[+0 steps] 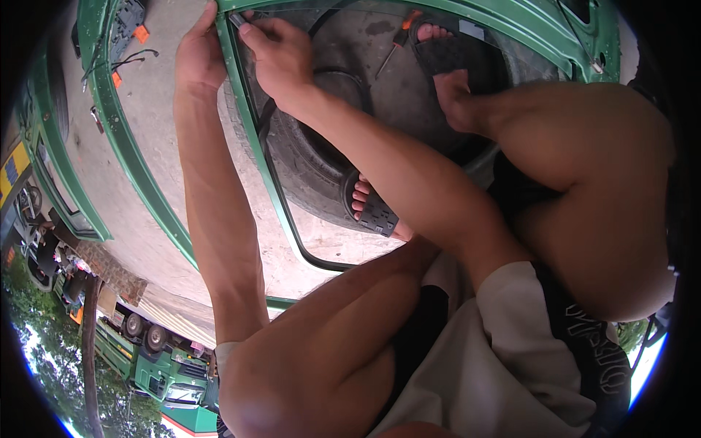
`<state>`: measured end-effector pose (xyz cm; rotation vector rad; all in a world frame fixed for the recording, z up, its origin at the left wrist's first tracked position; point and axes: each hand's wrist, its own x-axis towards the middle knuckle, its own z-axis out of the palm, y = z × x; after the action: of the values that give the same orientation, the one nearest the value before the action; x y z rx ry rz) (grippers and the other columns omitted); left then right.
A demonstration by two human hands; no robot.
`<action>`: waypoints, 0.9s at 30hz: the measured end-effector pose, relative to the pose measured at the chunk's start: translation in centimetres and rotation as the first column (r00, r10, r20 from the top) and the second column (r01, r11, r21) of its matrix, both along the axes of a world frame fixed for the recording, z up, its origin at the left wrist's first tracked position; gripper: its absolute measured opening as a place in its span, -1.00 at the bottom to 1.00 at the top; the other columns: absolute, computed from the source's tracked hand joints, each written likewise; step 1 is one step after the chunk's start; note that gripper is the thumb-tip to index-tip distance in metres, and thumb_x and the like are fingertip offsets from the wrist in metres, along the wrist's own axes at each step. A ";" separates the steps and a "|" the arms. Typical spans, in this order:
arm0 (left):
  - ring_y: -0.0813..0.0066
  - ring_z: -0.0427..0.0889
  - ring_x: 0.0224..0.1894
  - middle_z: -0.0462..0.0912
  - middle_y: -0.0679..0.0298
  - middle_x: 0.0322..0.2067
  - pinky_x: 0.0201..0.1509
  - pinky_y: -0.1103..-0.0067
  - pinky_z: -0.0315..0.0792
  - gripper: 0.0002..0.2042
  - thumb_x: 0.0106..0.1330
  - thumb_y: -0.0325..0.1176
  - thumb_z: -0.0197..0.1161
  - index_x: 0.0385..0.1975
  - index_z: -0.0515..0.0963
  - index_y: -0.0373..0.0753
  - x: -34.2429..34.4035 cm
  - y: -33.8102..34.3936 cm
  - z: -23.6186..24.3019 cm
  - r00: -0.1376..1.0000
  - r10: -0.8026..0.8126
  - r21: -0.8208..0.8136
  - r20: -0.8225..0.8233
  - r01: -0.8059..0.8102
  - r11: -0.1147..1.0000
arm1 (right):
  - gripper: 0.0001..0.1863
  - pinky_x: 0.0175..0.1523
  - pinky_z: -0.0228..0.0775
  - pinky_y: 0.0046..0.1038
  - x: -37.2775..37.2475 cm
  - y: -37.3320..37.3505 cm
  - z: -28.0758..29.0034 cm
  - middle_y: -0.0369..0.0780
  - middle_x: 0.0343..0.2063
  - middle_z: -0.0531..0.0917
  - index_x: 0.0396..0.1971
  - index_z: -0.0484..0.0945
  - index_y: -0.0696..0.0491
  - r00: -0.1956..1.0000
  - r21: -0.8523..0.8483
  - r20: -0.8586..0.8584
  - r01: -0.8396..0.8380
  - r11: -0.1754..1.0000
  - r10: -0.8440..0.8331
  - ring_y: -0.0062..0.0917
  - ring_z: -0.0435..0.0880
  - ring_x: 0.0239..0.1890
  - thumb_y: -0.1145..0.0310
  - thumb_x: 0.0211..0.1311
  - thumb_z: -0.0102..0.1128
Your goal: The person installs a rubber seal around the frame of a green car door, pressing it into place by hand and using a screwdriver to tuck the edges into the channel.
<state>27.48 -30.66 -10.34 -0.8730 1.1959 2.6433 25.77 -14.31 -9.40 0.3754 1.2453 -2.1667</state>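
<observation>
A green metal door frame (257, 157) with a dark rubber window seal (301, 252) lies across my knees' far side. My left hand (201, 57) is at its upper left upright, thumb pointing up along the metal and fingers partly hidden behind it, closed around the edge. Just to the right, my right hand (279, 57) is closed in a pinch. Between its thumb and fingers is a small grey piece (236, 20), held against the inner edge of the frame by the seal; its exact kind is too small to tell.
Under the frame lies a tyre (307, 171), with my sandalled feet beside and on it. A screwdriver (399, 44) with an orange and black handle rests past it. Left are another green frame (135, 157), cables (120, 64) and a small tool (96, 119). A green truck (171, 376) stands farther off.
</observation>
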 end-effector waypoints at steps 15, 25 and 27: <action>0.23 0.69 -0.13 0.69 0.07 -0.09 0.06 0.36 0.56 -0.60 0.59 -0.12 -0.03 0.06 0.52 -0.36 -1.0 3.2 -0.2 0.955 0.274 -0.204 0.115 -0.247 0.947 | -0.81 -0.47 0.41 -0.54 0.0 -1.6 -0.5 -0.29 -0.48 0.66 -0.26 0.67 0.20 0.996 0.091 0.055 0.062 0.994 -0.067 -0.68 0.55 -0.55 0.37 0.29 0.34; 0.33 0.64 -0.06 0.68 0.15 -0.10 0.09 0.45 0.51 -0.68 0.54 -0.23 0.09 0.00 0.56 -0.39 -1.4 4.0 0.4 0.900 0.429 -0.236 0.082 -0.400 0.885 | -0.81 -0.37 0.43 -0.54 -0.8 -3.1 -0.2 -0.27 -0.48 0.65 -0.31 0.65 0.27 0.994 0.110 0.016 0.108 0.988 -0.110 -0.63 0.56 -0.50 0.41 0.28 0.36; 0.34 0.64 -0.06 0.68 0.15 -0.10 0.08 0.45 0.51 -0.69 0.54 -0.23 0.11 -0.01 0.56 -0.39 -1.3 4.0 0.3 0.882 0.464 -0.290 0.084 -0.424 0.858 | -0.81 -0.37 0.43 -0.53 -1.5 -3.3 -0.3 -0.27 -0.48 0.65 -0.32 0.66 0.28 0.994 0.124 0.071 0.069 0.990 -0.079 -0.62 0.56 -0.48 0.42 0.27 0.36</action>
<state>26.16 -26.70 -10.02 -1.5409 1.4819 2.7136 24.30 -17.63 -9.74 0.5576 1.3429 -2.1229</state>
